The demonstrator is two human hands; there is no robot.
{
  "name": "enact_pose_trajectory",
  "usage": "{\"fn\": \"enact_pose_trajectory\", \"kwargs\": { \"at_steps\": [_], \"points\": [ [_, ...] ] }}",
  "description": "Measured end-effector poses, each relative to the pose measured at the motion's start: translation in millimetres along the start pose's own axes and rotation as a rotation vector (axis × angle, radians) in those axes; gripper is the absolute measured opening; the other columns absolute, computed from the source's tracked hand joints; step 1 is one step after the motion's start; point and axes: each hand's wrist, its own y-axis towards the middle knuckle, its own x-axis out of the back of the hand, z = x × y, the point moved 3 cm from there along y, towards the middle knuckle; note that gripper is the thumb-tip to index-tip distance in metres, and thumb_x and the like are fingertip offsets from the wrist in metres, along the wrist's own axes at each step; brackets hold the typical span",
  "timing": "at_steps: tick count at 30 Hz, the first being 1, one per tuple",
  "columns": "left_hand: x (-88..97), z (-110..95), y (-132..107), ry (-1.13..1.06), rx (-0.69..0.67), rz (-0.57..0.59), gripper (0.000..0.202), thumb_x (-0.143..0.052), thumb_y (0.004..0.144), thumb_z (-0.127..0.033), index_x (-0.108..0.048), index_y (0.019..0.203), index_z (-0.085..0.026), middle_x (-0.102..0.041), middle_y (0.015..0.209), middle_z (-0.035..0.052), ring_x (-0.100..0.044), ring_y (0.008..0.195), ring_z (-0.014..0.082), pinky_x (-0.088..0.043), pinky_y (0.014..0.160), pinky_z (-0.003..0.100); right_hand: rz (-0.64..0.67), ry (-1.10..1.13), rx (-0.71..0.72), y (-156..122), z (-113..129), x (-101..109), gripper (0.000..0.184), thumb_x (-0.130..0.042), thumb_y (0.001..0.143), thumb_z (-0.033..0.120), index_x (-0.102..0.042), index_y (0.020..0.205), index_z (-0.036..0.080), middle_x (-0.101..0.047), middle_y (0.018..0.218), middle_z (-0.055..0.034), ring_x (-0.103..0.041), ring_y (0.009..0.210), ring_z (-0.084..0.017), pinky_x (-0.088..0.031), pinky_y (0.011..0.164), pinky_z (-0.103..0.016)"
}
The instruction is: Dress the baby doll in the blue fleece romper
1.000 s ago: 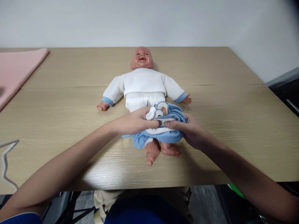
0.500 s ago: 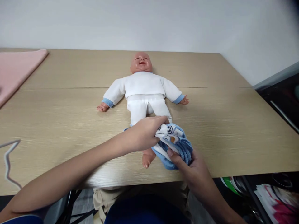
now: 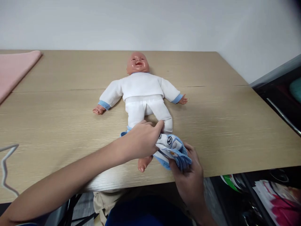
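A baby doll (image 3: 143, 84) in a white top and white trousers lies on its back, head toward the wall. Around its lower legs is a bunched blue-and-white garment (image 3: 175, 147) with a printed face; it looks like doll trousers, though I cannot be sure. My left hand (image 3: 145, 139) is closed on the garment's left side, in front of the doll's shins. With thumb and fingers, my right hand (image 3: 188, 171) grips the gathered blue cloth on the right. One bare foot (image 3: 144, 163) shows below my left wrist; the other is hidden by the cloth.
The wooden table (image 3: 223, 125) ends at a front edge close to my body. A pink cloth (image 3: 16, 70) lies at the far left, and a white cable (image 3: 4, 169) at the near left. Dark shelves with a green-rimmed object and papers (image 3: 270, 194) stand at the right.
My right hand has turned more upright around the gathered cloth, and the cloth is more bunched. My left hand has shifted slightly. The whole view has moved a little.
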Motion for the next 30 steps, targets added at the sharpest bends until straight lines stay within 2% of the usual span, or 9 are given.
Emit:
{"fn": "enact_pose_trajectory", "kwargs": {
  "at_steps": [4,6,9,13,16,21,26,28,30],
  "points": [
    [-0.9,-0.1,-2.2,-0.006,0.0,0.007,0.035,-0.062,0.095,-0.021,-0.051,0.127,-0.015,-0.079,0.101,0.0126,-0.071,0.103,0.0357,-0.055,0.095,0.049,0.059,0.07,-0.073,-0.9,2.0,-0.6,0.033,-0.08,0.091,0.029,-0.08,0.124,0.027,-0.08,0.126,-0.0091,-0.078,0.116,-0.034,-0.065,0.103,-0.048],
    [-2.6,1.8,-2.0,-0.065,0.006,-0.032,0.033,-0.062,0.095,-0.023,-0.048,0.125,-0.017,-0.078,0.104,0.0134,-0.07,0.1,0.035,-0.055,0.094,0.049,0.08,0.128,-0.135,-0.8,3.6,-0.6,0.028,-0.08,0.09,0.029,-0.081,0.118,0.026,-0.083,0.116,-0.0078,-0.08,0.106,-0.033,-0.068,0.096,-0.047],
    [-2.5,7.4,-1.1,-0.26,-0.007,-0.119,0.04,-0.063,0.09,-0.022,-0.042,0.124,-0.02,-0.076,0.111,0.0142,-0.07,0.098,0.033,-0.054,0.091,0.047,0.072,0.206,-0.209,1.6,3.6,-2.5,0.015,-0.083,0.087,0.03,-0.079,0.101,0.026,-0.085,0.098,-0.0051,-0.08,0.088,-0.031,-0.071,0.083,-0.044],
    [3.6,18.4,-1.9,-0.606,-0.025,-0.168,0.041,-0.067,0.088,-0.026,-0.039,0.119,-0.025,-0.07,0.116,0.009,-0.069,0.098,0.0288,-0.051,0.085,0.042,-0.002,0.386,-0.278,12.1,-11.2,-9.4,0.024,-0.092,0.079,0.033,-0.081,0.099,0.025,-0.087,0.096,-0.0052,-0.083,0.085,-0.029,-0.072,0.079,-0.039],
    [7.9,24.8,-2.0,-0.798,-0.039,-0.143,0.038,-0.07,0.087,-0.029,-0.043,0.114,-0.026,-0.063,0.109,0.0027,-0.065,0.094,0.0245,-0.049,0.08,0.039,0.036,0.499,-0.294,28.2,-24.8,-15.7,0.026,-0.094,0.077,0.033,-0.083,0.099,0.024,-0.087,0.091,-0.0035,-0.08,0.08,-0.024,-0.068,0.073,-0.031],
    [11.6,30.2,0.2,-0.846,-0.11,-0.177,0.039,-0.072,0.087,-0.029,-0.048,0.117,-0.024,-0.061,0.113,0.0037,-0.064,0.105,0.0269,-0.05,0.088,0.041,0.073,0.34,-0.033,72.8,-9.1,-4.8,0.013,-0.084,0.082,0.024,-0.082,0.095,0.027,-0.08,0.092,-0.001,-0.073,0.082,-0.02,-0.061,0.076,-0.029],
    [12.7,33.3,1.0,-0.861,-0.133,-0.254,0.042,-0.073,0.09,-0.03,-0.048,0.124,-0.023,-0.063,0.119,0.0057,-0.065,0.104,0.0263,-0.05,0.085,0.04,0.17,0.084,0.401,118.6,12.7,11.3,0.012,-0.089,0.086,0.023,-0.08,0.093,0.026,-0.071,0.121,-0.0061,-0.071,0.114,-0.027,-0.057,0.096,-0.037],
    [13.8,34.1,1.8,-0.838,-0.15,-0.328,0.045,-0.076,0.09,-0.034,-0.047,0.123,-0.023,-0.063,0.115,0.0048,-0.063,0.096,0.0238,-0.048,0.079,0.038,0.239,0.125,0.511,134.4,9.3,11.4,0.031,-0.097,0.083,0.026,-0.077,0.107,0.028,-0.071,0.123,-0.0055,-0.072,0.114,-0.027,-0.058,0.096,-0.037],
    [14.0,34.6,2.9,-0.815,-0.172,-0.391,0.047,-0.08,0.092,-0.041,-0.047,0.12,-0.023,-0.064,0.109,0.0033,-0.062,0.09,0.0223,-0.046,0.076,0.037,0.355,0.264,0.535,149.2,1.4,7.6,0.068,-0.104,0.079,0.026,-0.066,0.134,0.035,-0.073,0.12,-0.0023,-0.075,0.1,-0.023,-0.061,0.083,-0.033]
  ]
}}
